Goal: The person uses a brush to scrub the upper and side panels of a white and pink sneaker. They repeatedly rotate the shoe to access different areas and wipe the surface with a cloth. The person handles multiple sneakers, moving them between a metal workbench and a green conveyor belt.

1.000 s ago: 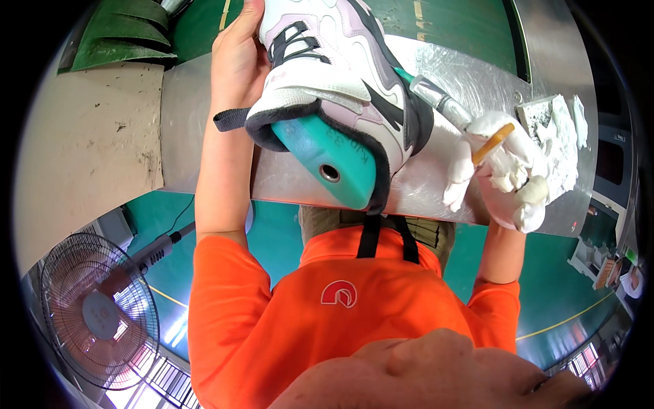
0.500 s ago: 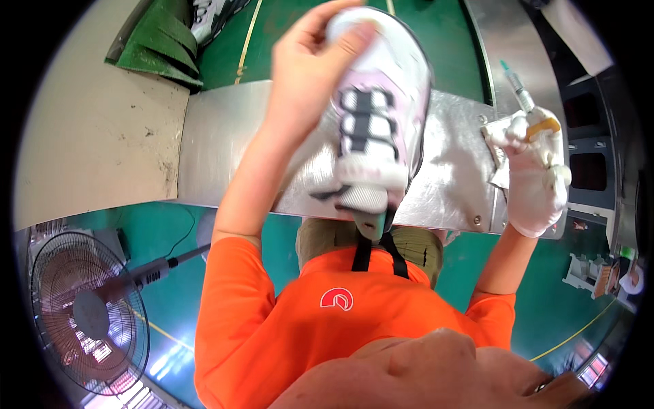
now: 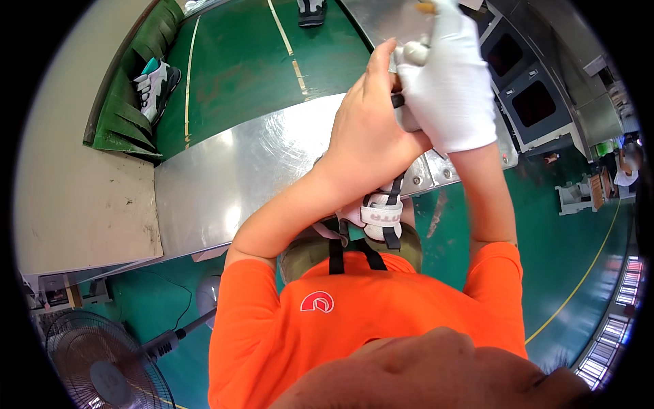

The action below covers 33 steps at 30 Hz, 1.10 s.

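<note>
While the bare left hand (image 3: 375, 129) grips the shoe (image 3: 381, 215) over the ledge (image 3: 231, 174), fingers bent around it and mostly hidden, the ankle end juts past the ledge's near edge. Over the ledge's right end, the gloved right hand (image 3: 449, 88) blurs; its fingers' opening and hold cannot be told. Beyond the ledge lies another shoe (image 3: 157, 92).

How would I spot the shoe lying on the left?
Beyond the shiny metal ledge lies a wide green belt. Along its left side runs a row of green flaps; the white-and-black shoe lies beside them. Unlike the shoe at the top edge, it shows teal at its opening.
</note>
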Tool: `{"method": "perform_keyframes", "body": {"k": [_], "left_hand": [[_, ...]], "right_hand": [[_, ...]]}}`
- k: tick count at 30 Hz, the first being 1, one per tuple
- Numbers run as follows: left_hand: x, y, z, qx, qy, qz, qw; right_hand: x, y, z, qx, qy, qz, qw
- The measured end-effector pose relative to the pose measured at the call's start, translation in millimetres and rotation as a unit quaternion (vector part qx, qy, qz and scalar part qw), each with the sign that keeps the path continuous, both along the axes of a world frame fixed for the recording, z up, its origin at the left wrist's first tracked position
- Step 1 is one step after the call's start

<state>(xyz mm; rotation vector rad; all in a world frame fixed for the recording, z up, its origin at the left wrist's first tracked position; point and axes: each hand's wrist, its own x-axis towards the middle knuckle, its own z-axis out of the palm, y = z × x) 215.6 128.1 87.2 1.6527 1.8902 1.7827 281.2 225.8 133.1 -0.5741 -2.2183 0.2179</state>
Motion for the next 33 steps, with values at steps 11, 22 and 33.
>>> {"method": "perform_keyframes", "body": {"k": [11,22,33], "left_hand": [[6,-6,0,-0.037,0.025,-0.024,0.999],[-36,-25,29,-0.170,-0.145,-0.110,0.968],[-159,-49,3,-0.114,-0.124,0.011,0.986]], "right_hand": [[32,30,-25,-0.172,0.125,0.058,0.975],[-23,-9,33,-0.295,0.084,0.286,0.908],[14,40,-61,-0.216,0.164,0.165,0.948]]}}
